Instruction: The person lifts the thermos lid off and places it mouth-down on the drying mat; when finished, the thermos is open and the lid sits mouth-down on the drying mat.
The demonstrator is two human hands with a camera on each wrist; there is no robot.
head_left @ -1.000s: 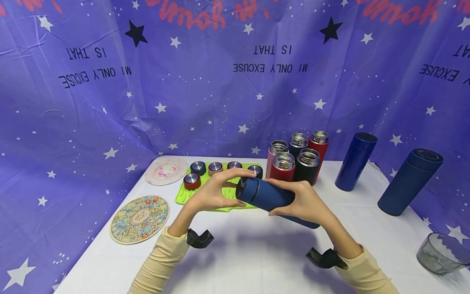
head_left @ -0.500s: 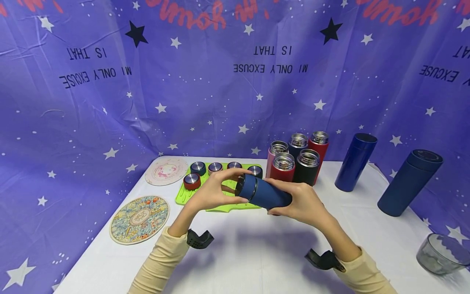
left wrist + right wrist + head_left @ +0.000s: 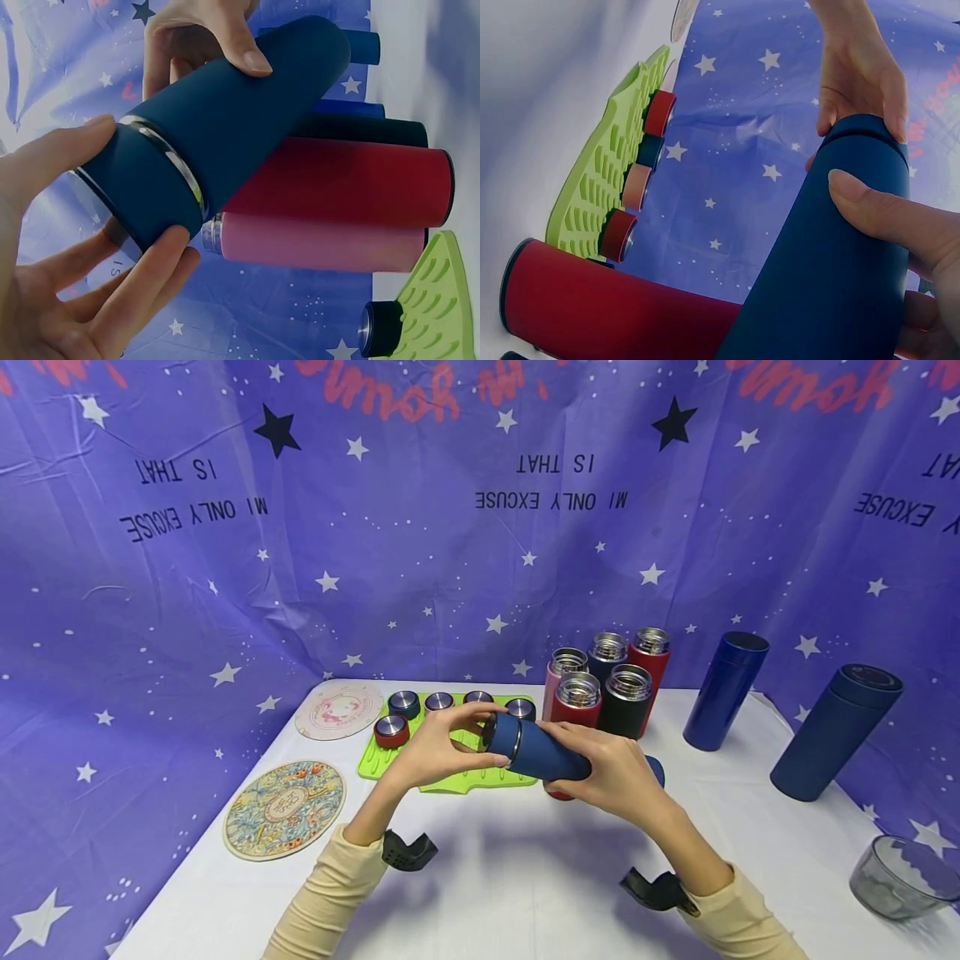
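A matte navy thermos bottle [image 3: 550, 755] is held in the air above the table, tilted, its lid end to the left. My left hand [image 3: 426, 758] pinches the thermos lid [image 3: 142, 184] between thumb and fingers. My right hand [image 3: 618, 778] grips the bottle's body, its thumb lying along the side in the right wrist view. A shiny steel ring [image 3: 174, 156] shows at the seam between lid and body. Part of the body is hidden behind my right hand.
Behind my hands lies a green mat [image 3: 450, 781] bearing several lids, such as a red lid [image 3: 392, 732]. Several uncapped bottles, including a black bottle [image 3: 625, 710], stand close together. To the right are a blue bottle [image 3: 724, 693], a navy bottle [image 3: 832, 739] and a glass cup [image 3: 896, 881].
The thermos has levelled out, its base end rising at the right. The steel ring at the seam shows more plainly. My right hand has shifted slightly; both hands keep their hold.
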